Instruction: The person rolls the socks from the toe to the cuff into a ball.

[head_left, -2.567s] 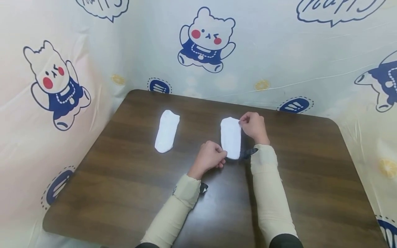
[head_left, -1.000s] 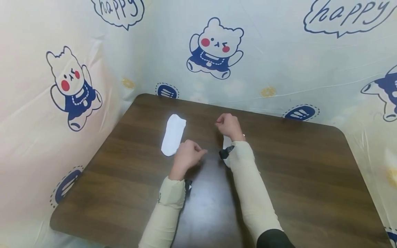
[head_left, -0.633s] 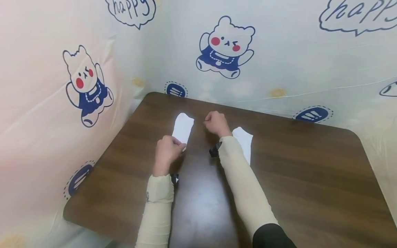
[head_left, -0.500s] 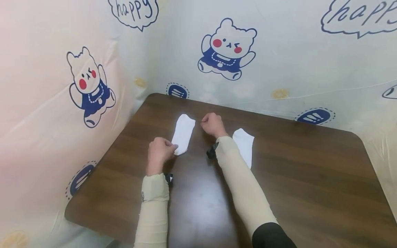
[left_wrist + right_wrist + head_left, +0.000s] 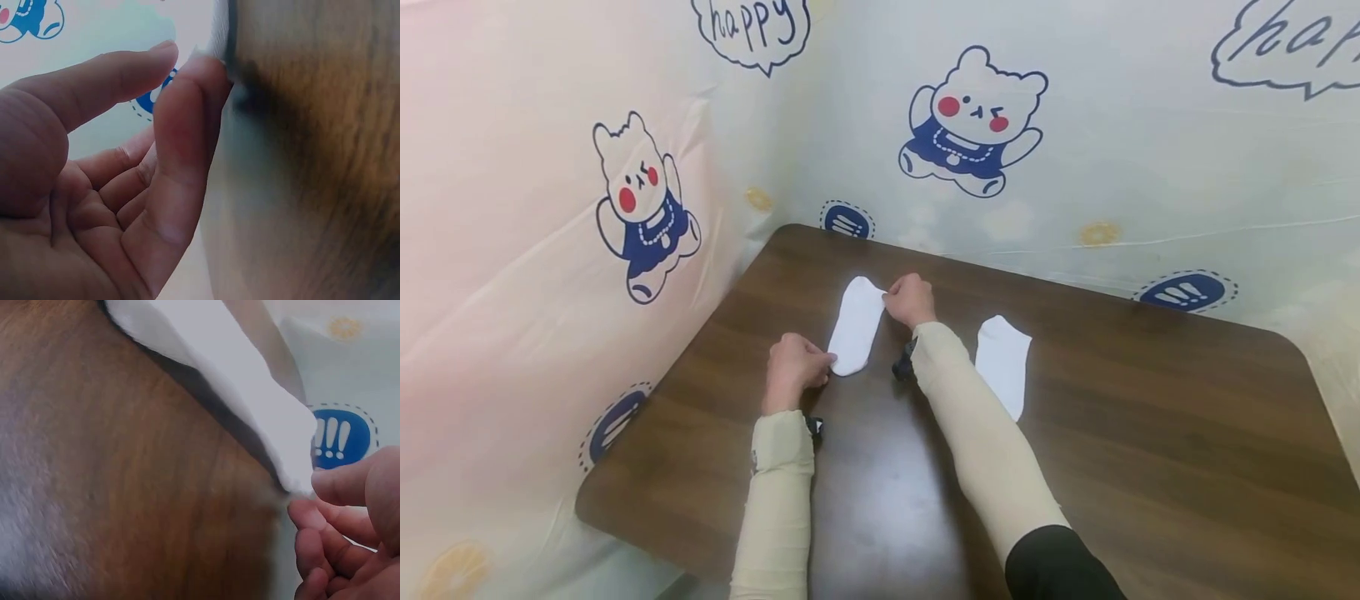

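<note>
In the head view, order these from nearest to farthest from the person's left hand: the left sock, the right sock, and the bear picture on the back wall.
1. The left sock: its near end is pinched by the left hand.
2. The right sock: flat on the table, beyond the right forearm.
3. The bear picture: high on the back wall, past the table's far edge.
</note>
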Demonstrator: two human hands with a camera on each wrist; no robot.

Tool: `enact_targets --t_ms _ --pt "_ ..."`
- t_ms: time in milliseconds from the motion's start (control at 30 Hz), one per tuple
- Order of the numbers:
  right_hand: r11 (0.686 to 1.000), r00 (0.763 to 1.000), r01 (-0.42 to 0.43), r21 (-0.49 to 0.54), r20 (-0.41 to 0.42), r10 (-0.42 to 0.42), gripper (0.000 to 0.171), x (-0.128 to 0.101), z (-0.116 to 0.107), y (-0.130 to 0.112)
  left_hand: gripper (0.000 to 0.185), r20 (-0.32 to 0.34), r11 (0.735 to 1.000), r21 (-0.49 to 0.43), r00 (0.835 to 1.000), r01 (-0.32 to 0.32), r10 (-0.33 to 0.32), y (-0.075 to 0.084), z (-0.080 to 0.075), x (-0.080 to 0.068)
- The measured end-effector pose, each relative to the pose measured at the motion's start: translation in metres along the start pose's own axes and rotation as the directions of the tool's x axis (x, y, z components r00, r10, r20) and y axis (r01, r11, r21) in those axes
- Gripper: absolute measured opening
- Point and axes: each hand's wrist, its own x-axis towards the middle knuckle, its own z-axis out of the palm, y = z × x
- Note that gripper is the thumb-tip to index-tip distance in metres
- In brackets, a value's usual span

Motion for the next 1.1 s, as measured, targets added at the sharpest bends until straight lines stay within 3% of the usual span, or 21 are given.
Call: enact_targets --t_ms 167,367,533,733,1100 --pt "1.000 1.000 -0.006 -0.018 0.007 0.006 0.024 -0.002 0.006 -0.004 0.019 -0.001 1.000 -0.002 1.000 -0.007 0.007 0.001 0.001 0.005" --pt "1.000 1.000 -0.014 -0.018 0.012 0.014 0.023 -0.003 0.009 -0.007 0.018 0.014 1.000 0.008 1.000 -0.002 0.001 0.003 0.002 0.010" --pt "0.999 0.999 -0.026 -0.026 0.030 0.027 0.028 -0.003 0.010 -0.007 0.014 0.004 1.000 0.026 1.000 0.002 -0.002 0.004 0.007 0.011" --pt "0.998 0.999 -0.018 -0.052 0.045 0.021 0.033 -0.004 0.009 -0.009 0.011 -0.018 0.998 0.050 0.999 -0.038 0.039 0.007 0.014 0.009" --pt "0.999 0.998 0.027 -0.031 0.060 -0.025 0.038 -0.002 0.004 -0.011 0.010 -0.008 1.000 0.022 1.000 -0.017 0.017 0.015 0.007 0.001"
